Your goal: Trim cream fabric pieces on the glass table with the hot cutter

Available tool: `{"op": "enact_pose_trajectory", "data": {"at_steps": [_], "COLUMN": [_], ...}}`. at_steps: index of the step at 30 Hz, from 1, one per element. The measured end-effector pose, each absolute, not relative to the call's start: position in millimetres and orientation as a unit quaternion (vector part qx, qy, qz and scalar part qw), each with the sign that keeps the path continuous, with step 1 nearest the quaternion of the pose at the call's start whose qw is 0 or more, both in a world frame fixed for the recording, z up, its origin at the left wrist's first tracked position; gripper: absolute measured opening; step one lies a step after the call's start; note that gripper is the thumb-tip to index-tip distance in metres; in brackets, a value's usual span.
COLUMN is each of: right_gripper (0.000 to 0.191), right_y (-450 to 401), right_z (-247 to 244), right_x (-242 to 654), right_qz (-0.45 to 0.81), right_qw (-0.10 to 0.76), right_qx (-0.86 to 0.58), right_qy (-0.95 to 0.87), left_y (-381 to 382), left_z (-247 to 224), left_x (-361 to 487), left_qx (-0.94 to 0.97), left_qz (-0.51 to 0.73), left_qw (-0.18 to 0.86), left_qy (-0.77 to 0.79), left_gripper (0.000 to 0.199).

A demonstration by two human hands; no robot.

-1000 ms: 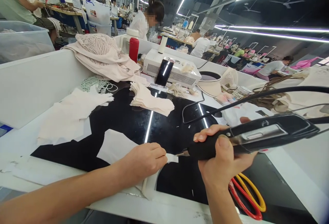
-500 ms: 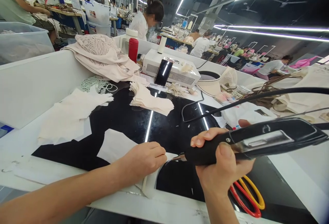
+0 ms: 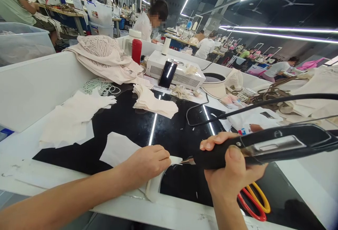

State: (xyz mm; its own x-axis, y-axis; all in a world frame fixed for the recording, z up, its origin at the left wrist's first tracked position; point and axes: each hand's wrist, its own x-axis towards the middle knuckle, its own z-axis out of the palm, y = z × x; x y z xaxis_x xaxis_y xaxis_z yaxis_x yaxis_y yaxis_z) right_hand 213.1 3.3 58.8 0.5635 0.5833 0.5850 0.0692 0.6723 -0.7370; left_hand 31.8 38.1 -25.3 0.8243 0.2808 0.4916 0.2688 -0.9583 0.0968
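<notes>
Since half a second ago, the right hand (image 3: 237,175) and its black tool (image 3: 280,143) have shifted slightly toward the desk's right edge, while the left hand (image 3: 151,161) has barely moved. Near the middle of the front edge of the desk (image 3: 182,209), pale cloth (image 3: 154,189) reaches down onto the white border; a forearm brushing it could drag the work askew. The cable (image 3: 248,108) rises to the right and might tug the tool off line if it caught. The right fingers wrap firmly round the tool. The left fingers are pinched closed on the pale fabric piece (image 3: 118,149), left of front centre, so a slip there could let it skid. The red handle loop (image 3: 260,217), just beside the right wrist, could obstruct it. Smallest, the metal tip (image 3: 188,161) meets or nearly meets the fabric's narrow end; overshooting could nick the left fingers.
</notes>
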Motion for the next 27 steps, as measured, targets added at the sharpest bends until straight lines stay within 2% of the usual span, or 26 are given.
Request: {"op": "enact_pose_trajectory", "data": {"at_steps": [12, 18, 27], "right_gripper": [0.05, 0.051, 0.053], "right_y": [-2, -13, -26], "right_z": [55, 55, 53], "right_x": [212, 211, 207], "right_qz": [0.16, 0.151, 0.156], "right_qw": [0.795, 0.79, 0.788], "right_qx": [-0.374, -0.392, -0.387], "right_qy": [-0.45, -0.446, -0.453], "left_y": [33, 9, 6], "left_z": [-11, -2, 1], "left_x": [22, 13, 14], "left_qx": [0.954, 0.959, 0.96], "left_qz": [0.241, 0.131, 0.063], "left_qw": [0.029, 0.07, 0.036], "left_qy": [0.175, 0.241, 0.27], "left_gripper": [0.031, 0.042, 0.041]}}
